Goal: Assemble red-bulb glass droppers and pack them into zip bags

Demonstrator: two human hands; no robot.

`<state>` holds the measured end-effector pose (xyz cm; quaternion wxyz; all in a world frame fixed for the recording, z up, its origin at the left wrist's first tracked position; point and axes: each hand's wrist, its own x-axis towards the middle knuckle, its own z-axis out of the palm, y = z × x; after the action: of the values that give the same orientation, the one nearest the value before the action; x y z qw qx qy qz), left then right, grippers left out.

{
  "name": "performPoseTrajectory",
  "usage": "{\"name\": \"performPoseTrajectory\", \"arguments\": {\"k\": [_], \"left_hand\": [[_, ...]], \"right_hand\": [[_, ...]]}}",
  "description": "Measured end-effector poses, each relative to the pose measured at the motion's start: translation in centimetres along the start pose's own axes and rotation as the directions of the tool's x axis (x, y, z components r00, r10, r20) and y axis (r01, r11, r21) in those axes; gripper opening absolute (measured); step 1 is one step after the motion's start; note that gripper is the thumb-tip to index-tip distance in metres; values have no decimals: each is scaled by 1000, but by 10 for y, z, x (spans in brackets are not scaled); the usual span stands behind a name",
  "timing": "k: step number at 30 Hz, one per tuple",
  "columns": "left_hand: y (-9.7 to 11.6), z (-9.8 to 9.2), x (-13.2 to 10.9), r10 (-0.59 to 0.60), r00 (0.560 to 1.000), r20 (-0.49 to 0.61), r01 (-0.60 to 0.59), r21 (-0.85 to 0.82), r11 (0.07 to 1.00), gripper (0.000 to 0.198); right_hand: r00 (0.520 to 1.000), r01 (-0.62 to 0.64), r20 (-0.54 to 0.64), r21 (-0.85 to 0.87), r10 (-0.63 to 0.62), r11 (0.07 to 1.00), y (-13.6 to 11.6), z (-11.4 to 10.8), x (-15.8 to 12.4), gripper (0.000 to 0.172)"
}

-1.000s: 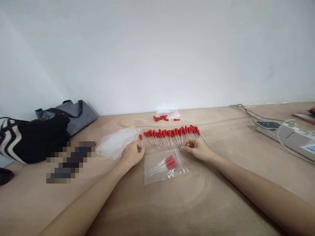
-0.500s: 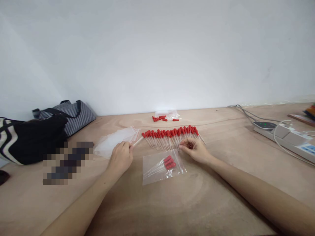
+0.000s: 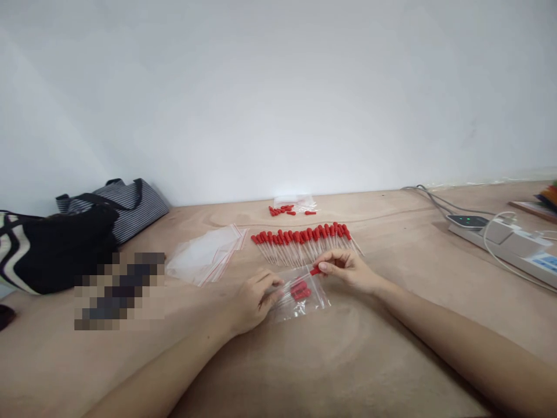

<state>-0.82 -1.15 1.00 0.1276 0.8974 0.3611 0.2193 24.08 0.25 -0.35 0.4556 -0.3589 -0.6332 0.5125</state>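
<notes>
Zip bags (image 3: 202, 252) fan out left of centre. At lower centre, the left hand (image 3: 257, 299) curls over a clear bag (image 3: 300, 311) holding droppers (image 3: 300, 291), its grip unclear to me; at the bag's upper right, the right hand (image 3: 346, 270) pinches a red-bulbed dropper (image 3: 315, 271).

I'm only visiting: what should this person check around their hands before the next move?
1. Right hand has a hold on the red-ended dropper: ok, fingers on its red end.
2. Left hand gripping something: cannot tell, blurred at the clear bag's left part.
3. Clear bag lying on the table: ok.
4. Held dropper inside that bag: cannot tell, they overlap.
5. Dropper row nearby: ok, just beyond the hands.
</notes>
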Motion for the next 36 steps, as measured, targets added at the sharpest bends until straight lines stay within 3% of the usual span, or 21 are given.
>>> {"name": "performPoseTrajectory", "arguments": {"k": [5,8,11,19,26,31,36], "left_hand": [[-4,-18,-8,4,962,274,-16,42,999,65],[-8,-21,-12,-17,925,381,8,26,1000,70],[-11,-19,-13,-32,902,430,20,33,999,69],[-10,-17,-12,0,917,398,-1,2,1000,65],[-10,-17,-11,7,903,430,-13,12,1000,65],[-10,-17,-11,22,913,407,-19,-10,1000,64],[-10,-16,-11,11,914,405,-10,-5,1000,64]], "right_hand": [[993,-6,-120,-44,1,999,1,-50,3,27],[992,-48,-123,-54,41,997,2,-75,3,27],[993,-73,-94,-63,67,995,3,-82,2,25],[992,-127,11,-80,128,989,9,-65,0,25],[915,-233,342,12,214,973,2,-40,-9,27],[900,-323,302,-17,313,946,3,-12,-11,32],[908,-317,267,-69,323,946,1,4,-11,29]]}}
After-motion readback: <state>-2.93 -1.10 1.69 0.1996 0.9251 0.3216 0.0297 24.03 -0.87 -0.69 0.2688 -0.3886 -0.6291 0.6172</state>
